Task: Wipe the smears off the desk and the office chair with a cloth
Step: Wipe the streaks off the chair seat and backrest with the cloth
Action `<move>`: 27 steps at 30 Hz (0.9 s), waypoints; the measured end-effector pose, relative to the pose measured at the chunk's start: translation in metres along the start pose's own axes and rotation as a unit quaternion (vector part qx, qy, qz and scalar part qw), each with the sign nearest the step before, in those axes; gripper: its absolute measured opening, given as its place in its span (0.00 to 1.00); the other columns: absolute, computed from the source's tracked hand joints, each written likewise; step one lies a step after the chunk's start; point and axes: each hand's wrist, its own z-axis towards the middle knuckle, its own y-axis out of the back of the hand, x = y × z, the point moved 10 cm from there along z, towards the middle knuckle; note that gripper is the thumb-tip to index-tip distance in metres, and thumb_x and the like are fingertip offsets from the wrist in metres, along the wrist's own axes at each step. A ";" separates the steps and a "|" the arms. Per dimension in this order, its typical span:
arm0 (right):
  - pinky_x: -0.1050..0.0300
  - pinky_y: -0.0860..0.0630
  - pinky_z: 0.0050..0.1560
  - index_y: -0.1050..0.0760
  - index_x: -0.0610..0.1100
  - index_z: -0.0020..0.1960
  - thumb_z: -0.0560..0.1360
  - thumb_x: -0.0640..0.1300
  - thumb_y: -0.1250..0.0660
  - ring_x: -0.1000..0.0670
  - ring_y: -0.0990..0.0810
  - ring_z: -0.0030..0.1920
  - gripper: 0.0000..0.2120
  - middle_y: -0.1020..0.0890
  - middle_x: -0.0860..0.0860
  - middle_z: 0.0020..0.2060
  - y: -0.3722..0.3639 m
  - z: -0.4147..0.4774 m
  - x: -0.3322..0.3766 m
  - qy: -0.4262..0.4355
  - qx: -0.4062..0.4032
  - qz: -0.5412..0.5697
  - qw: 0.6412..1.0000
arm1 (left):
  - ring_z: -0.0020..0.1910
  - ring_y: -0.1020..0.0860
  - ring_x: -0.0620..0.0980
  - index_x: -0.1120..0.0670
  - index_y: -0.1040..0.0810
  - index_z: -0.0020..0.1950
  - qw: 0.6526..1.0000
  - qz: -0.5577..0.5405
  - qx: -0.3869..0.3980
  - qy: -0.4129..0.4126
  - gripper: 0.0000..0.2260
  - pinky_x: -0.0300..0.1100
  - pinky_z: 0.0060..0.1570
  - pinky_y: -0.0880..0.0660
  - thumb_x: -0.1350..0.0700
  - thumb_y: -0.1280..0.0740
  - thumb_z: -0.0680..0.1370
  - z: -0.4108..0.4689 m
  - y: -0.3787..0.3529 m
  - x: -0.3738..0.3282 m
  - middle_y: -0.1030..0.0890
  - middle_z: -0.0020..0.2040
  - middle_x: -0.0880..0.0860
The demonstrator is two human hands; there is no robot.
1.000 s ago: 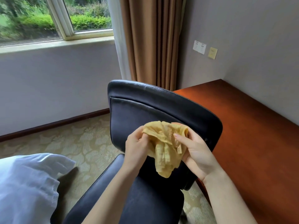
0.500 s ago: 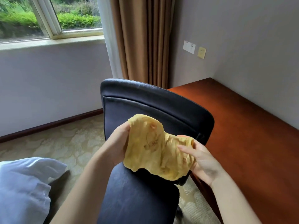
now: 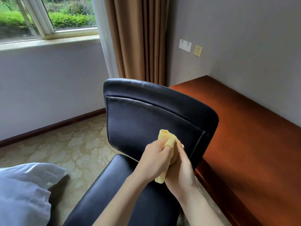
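Observation:
A black leather office chair (image 3: 146, 121) stands in front of me, its backrest upright and its seat reaching toward me. A yellow cloth (image 3: 167, 137) is bunched between both hands above the back of the seat, close to the lower backrest. My left hand (image 3: 154, 160) grips it from the left and my right hand (image 3: 180, 167) from the right, palms pressed together. Only the cloth's top fold and a bottom corner show. The reddish-brown wooden desk (image 3: 244, 144) runs along the wall at the right.
A white pillow (image 3: 21, 193) lies at the lower left. Patterned carpet (image 3: 65, 152) covers the floor between chair and wall. A brown curtain (image 3: 138, 38) hangs behind the chair beside a window (image 3: 48, 17). Wall sockets (image 3: 184, 45) sit above the desk's far end.
The cloth was bunched, then spread wide between my hands; now it is squeezed into a tight wad with both hands closed around it, lower and nearer the backrest.

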 end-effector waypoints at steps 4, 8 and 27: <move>0.44 0.25 0.57 0.29 0.48 0.68 0.75 0.47 0.36 0.42 0.22 0.59 0.21 0.22 0.42 0.60 0.008 -0.007 0.015 0.019 0.020 -0.039 0.999 | 0.39 0.20 0.42 0.50 0.17 0.44 0.970 -0.215 0.105 0.047 0.14 0.42 0.42 0.22 0.44 0.38 0.71 -0.001 -0.009 0.001 0.17 0.38 0.47; 0.50 0.19 0.47 0.26 0.42 0.63 0.70 0.36 0.29 0.43 0.17 0.51 0.21 0.17 0.41 0.52 0.040 -0.011 0.060 0.115 -0.112 -0.183 0.970 | 0.43 0.18 0.47 0.47 0.16 0.46 0.980 -0.199 -0.009 0.005 0.11 0.44 0.44 0.20 0.49 0.36 0.69 0.005 0.019 -0.008 0.16 0.42 0.48; 0.54 0.23 0.47 0.21 0.45 0.49 0.70 0.41 0.25 0.49 0.18 0.45 0.10 0.18 0.51 0.43 0.033 0.030 0.237 0.265 -0.228 -0.524 0.776 | 0.46 0.18 0.44 0.46 0.20 0.48 0.986 -0.124 -0.057 0.092 0.09 0.42 0.54 0.26 0.58 0.38 0.79 -0.019 0.007 0.020 0.17 0.50 0.46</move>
